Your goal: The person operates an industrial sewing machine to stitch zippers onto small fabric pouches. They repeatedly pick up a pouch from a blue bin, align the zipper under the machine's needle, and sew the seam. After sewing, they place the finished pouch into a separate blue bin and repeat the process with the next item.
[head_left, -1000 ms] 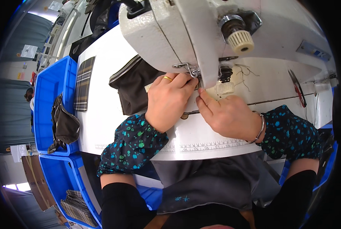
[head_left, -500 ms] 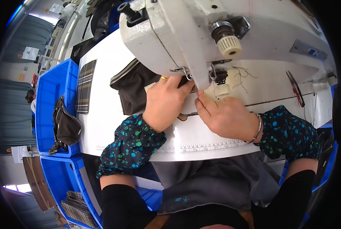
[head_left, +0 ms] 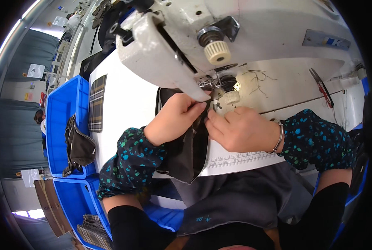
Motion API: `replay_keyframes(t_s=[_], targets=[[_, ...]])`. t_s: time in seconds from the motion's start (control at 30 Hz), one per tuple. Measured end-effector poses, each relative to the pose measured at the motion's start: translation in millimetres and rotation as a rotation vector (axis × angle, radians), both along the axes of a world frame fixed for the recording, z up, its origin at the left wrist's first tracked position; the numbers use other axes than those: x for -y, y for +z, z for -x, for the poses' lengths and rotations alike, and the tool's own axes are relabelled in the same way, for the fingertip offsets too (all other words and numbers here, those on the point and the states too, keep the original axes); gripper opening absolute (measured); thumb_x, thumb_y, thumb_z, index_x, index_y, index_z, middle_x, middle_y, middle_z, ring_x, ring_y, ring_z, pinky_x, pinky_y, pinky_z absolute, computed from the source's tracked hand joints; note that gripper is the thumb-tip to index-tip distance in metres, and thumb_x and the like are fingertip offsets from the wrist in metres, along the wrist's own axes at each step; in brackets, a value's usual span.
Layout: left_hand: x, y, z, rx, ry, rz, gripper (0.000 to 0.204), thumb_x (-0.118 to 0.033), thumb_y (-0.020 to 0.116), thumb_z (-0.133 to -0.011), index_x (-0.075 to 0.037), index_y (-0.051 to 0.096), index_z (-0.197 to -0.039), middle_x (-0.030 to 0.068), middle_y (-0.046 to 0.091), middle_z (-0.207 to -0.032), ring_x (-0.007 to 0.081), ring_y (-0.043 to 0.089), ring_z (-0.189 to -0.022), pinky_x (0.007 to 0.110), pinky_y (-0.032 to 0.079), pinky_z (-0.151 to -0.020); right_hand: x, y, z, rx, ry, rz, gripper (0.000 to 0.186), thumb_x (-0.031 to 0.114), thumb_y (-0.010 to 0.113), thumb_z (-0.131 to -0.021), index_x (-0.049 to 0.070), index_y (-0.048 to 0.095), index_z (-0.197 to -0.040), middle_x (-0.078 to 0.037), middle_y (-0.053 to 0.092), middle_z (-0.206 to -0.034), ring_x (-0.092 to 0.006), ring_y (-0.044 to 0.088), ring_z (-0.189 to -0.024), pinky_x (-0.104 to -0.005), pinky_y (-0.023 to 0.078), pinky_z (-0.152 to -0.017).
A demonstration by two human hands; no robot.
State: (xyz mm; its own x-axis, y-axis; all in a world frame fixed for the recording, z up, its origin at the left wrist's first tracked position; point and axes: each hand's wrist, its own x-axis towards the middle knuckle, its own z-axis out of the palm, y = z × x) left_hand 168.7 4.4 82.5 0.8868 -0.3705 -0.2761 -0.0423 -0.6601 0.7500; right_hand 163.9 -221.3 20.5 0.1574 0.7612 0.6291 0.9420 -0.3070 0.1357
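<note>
A dark brown fabric pouch [head_left: 186,156] with a zipper along its left side lies under the sewing machine [head_left: 152,54], its lower end reaching the table's near edge. My left hand [head_left: 173,116] is closed on the pouch's upper part just below the presser foot [head_left: 209,83], thumb and fingers pinching the cloth. From the other side my right hand [head_left: 244,131] pinches the right edge of the pouch near the needle area. Part of the cloth is hidden under my left hand and the machine's white guard.
A plaid fabric piece [head_left: 97,102] lies on the white table [head_left: 123,104] at left. Blue bins [head_left: 67,177] stand beside it, one with a dark pouch [head_left: 81,146] over its rim, another with plaid pieces [head_left: 94,231]. Red-black scissors [head_left: 322,88] and loose threads [head_left: 259,79] lie at right.
The pouch has swung round from left of the machine's needle to lie toward me, its end at the table edge. Both hands now grip it lower, and the view has shifted slightly.
</note>
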Motion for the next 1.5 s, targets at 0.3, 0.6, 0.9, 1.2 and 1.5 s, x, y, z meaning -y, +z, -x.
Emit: replay_keyframes(t_s=[0.3, 0.6, 0.9, 1.2, 1.5], targets=[[4.7, -9.9, 9.4, 0.245, 0.019, 0.049, 0.038, -0.002, 0.072, -0.092, 0.001, 0.068, -0.130, 0.0023, 0.067, -0.088, 0.0095, 0.059, -0.080, 0.030, 0.050, -0.071, -9.0, -2.5, 4.1, 0.079, 0.103, 0.007, 0.020, 0.022, 0.068, -0.076, 0.003, 0.073, -0.077, -0.011, 0.064, -0.075, -0.0167, 0.060, -0.059, -0.0274, 0.045, -0.049], [18.6, -7.7, 25.5, 0.663, -0.052, -0.597, 0.028, -0.007, 0.072, -0.079, -0.013, 0.077, -0.106, 0.0079, 0.062, -0.083, 0.0328, 0.067, -0.068, 0.045, 0.054, -0.058, -6.0, -1.5, 12.6, 0.032, 0.152, 0.024, 0.022, 0.021, 0.067, -0.075, 0.000, 0.072, -0.077, -0.019, 0.071, -0.081, -0.0198, 0.068, -0.065, -0.0285, 0.051, -0.050], [26.9, -2.7, 34.5, 0.550, -0.074, -0.358, 0.032, -0.010, 0.073, -0.083, -0.004, 0.075, -0.115, 0.0119, 0.068, -0.085, 0.0351, 0.068, -0.071, 0.045, 0.055, -0.062, 7.3, 8.3, 18.1, -0.020, 0.142, 0.106, 0.017, 0.019, 0.067, -0.071, 0.002, 0.069, -0.072, -0.016, 0.065, -0.073, -0.0162, 0.055, -0.052, -0.0278, 0.043, -0.046], [29.8, -9.9, 26.6, 0.597, -0.019, -0.406, 0.017, -0.016, 0.071, -0.089, -0.002, 0.072, -0.101, 0.0139, 0.067, -0.083, 0.0384, 0.067, -0.070, 0.047, 0.053, -0.061, 7.3, 2.7, 7.8, 0.038, 0.035, 0.081, 0.020, 0.018, 0.068, -0.076, -0.001, 0.074, -0.082, -0.021, 0.072, -0.083, -0.0150, 0.057, -0.049, -0.0297, 0.043, -0.044], [4.5, 11.4, 34.4, 0.630, 0.111, -0.381, 0.030, -0.028, 0.075, -0.096, -0.004, 0.075, -0.114, 0.0161, 0.069, -0.086, 0.0371, 0.068, -0.077, 0.042, 0.055, -0.069, 10.8, 15.0, 16.4, -0.146, 0.051, 0.171, 0.025, 0.020, 0.067, -0.083, 0.001, 0.072, -0.099, -0.025, 0.074, -0.111, -0.0138, 0.061, -0.056, -0.0288, 0.047, -0.050]])
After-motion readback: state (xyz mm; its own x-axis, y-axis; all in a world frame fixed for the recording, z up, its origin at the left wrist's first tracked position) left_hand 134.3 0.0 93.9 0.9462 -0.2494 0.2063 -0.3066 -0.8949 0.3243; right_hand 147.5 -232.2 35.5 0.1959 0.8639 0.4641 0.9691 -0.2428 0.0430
